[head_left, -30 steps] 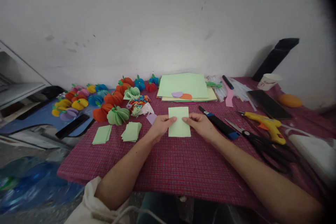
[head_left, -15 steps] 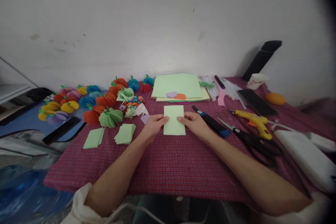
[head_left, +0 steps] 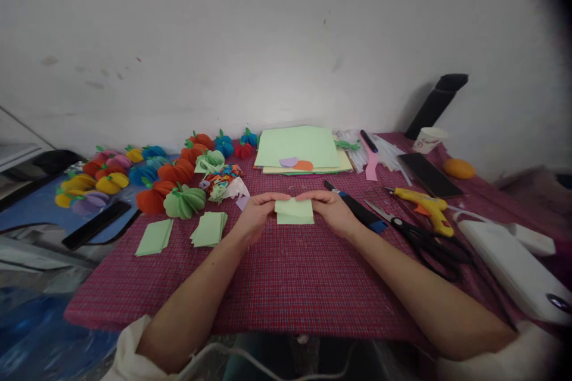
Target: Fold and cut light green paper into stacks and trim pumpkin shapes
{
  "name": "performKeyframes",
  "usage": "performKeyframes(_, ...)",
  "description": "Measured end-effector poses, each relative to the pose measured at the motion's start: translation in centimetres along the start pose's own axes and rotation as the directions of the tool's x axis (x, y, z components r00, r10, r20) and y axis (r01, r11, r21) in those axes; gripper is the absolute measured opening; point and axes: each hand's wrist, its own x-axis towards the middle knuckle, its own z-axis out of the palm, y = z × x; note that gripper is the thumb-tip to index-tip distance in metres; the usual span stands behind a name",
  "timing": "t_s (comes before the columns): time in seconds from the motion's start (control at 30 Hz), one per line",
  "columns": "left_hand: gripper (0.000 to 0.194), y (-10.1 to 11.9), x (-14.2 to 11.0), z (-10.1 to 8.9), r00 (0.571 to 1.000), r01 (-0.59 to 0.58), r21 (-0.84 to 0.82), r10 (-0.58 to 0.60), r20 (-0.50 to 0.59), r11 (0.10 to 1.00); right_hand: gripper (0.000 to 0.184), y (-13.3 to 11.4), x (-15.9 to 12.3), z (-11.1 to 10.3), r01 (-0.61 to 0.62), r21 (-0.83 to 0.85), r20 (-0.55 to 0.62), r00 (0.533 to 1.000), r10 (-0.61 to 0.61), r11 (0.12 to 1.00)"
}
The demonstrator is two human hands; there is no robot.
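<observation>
A small light green sheet of paper point(head_left: 295, 214) is bent over on itself above the middle of the table, its far part folded toward me. My left hand point(head_left: 260, 213) pinches its left side, and my right hand point(head_left: 331, 209) pinches the right side. Both thumbs meet near the fold. Left of my left hand lie two piles of light green paper pieces, a nearer pile point(head_left: 209, 230) and a farther-left pile point(head_left: 154, 237). Close by sit a light green paper pumpkin point(head_left: 184, 201) and a heap of colourful paper scraps point(head_left: 223, 176).
Large light green sheets point(head_left: 297, 144) lie against the wall. On the right are a utility knife point(head_left: 357, 208), black-handled scissors point(head_left: 429, 241), a yellow glue gun point(head_left: 424, 205), a phone point(head_left: 429, 174), a paper cup point(head_left: 429, 139) and a white power bank-like box point(head_left: 513, 268). Several paper pumpkins point(head_left: 111, 183) stand left.
The green sheet was flat and upright between my hands; now it is folded over and looks about half as tall. My fingers have moved up to its far edge. The view has shifted slightly.
</observation>
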Motion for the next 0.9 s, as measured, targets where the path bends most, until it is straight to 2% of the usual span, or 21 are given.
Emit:
performKeyframes(0.2, 0.013, 0.15, -0.11, 0.1, 1.0, -0.023, 0.01, 0.023, 0.011, 1.0, 0.012, 0.07, -0.06, 0.02, -0.039, 0.11, 0.01, 0.999, 0.038, 0.993)
performKeyframes(0.57, 0.013, -0.11, -0.02, -0.15, 0.994, -0.111, 0.161, 0.107, 0.032, 0.981, 0.009, 0.82, 0.23, -0.47, 0.018, 0.041, 0.036, 0.999, -0.02, 0.999)
performKeyframes(0.9, 0.017, -0.23, 0.12, -0.49, 0.985, -0.17, 0.371, 0.171, 0.029, 0.913, 0.012, 0.49, 0.25, -0.68, 0.075, -0.042, 0.09, 0.993, -0.071, 0.996)
